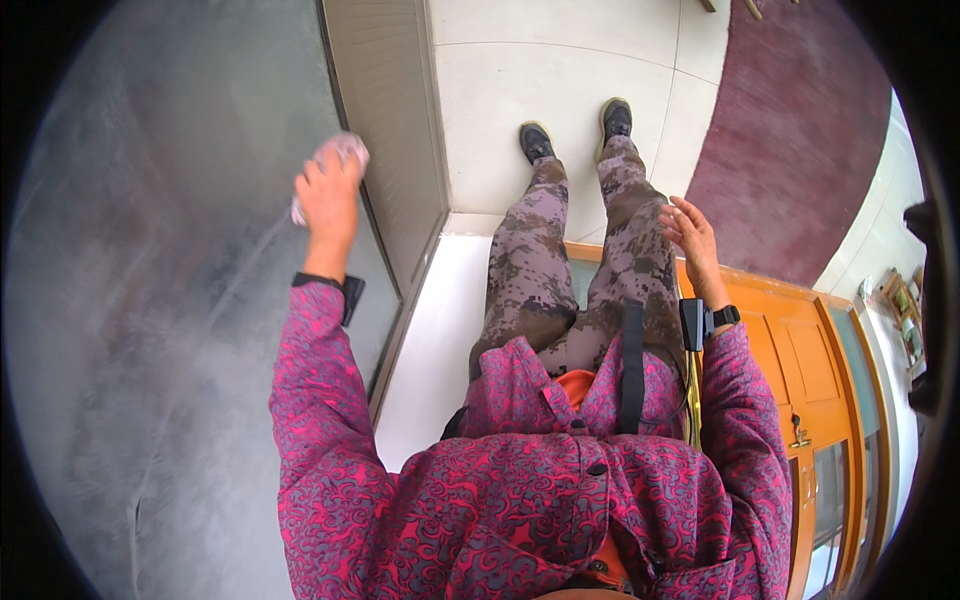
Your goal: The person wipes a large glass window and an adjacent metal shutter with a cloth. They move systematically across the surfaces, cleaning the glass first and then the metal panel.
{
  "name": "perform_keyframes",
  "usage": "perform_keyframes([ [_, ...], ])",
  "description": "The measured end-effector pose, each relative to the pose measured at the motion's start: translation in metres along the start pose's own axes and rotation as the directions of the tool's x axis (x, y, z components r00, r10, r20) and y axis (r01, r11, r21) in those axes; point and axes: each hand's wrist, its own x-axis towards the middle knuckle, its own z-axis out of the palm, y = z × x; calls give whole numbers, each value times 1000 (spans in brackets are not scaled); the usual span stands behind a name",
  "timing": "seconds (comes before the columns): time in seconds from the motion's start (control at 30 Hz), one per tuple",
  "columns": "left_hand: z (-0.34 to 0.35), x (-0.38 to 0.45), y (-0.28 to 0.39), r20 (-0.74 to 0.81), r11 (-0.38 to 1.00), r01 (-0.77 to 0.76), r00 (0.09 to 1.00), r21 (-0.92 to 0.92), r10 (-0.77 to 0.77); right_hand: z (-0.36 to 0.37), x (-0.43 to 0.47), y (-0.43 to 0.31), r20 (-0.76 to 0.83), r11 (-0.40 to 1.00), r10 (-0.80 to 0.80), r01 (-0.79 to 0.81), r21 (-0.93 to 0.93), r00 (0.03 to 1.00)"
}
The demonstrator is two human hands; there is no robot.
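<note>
My left hand (328, 191) holds a crumpled pinkish-white cloth (346, 142) against a grey, hazy glass-like panel (187, 225), near the panel's dark edge strip. The fingers are spread over the cloth, which sticks out above and to the left of them. Streaks and smudges run across the panel. On the other side, my right hand (691, 232) hangs beside my right leg with its fingers loosely bent and apart, holding nothing. Each wrist bears a black band with a small dark device.
A brownish ribbed panel (390, 127) adjoins the grey one. Below my shoes lies a pale tiled floor (555, 67), with a dark red mat (787, 135) to the right. An orange wooden door (806, 352) with a brass handle stands at the right, and wooden legs show at the top.
</note>
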Motion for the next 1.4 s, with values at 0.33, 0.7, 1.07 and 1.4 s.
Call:
perform_keyframes([
  [0.33,44,-189,48,362,984,-112,919,-136,155,24,3,-8,53,996,57,-54,-64,997],
  [0.7,72,-83,24,204,994,-84,974,-67,96,-2,1,2,-1,991,87,-86,-99,996],
  [1.07,108,-118,62,309,982,-95,940,-161,142,12,5,-16,2,993,77,-76,-89,997],
  [1.4,53,-353,84,543,960,154,840,-235,-2,25,16,-22,68,962,55,-34,-272,996],
])
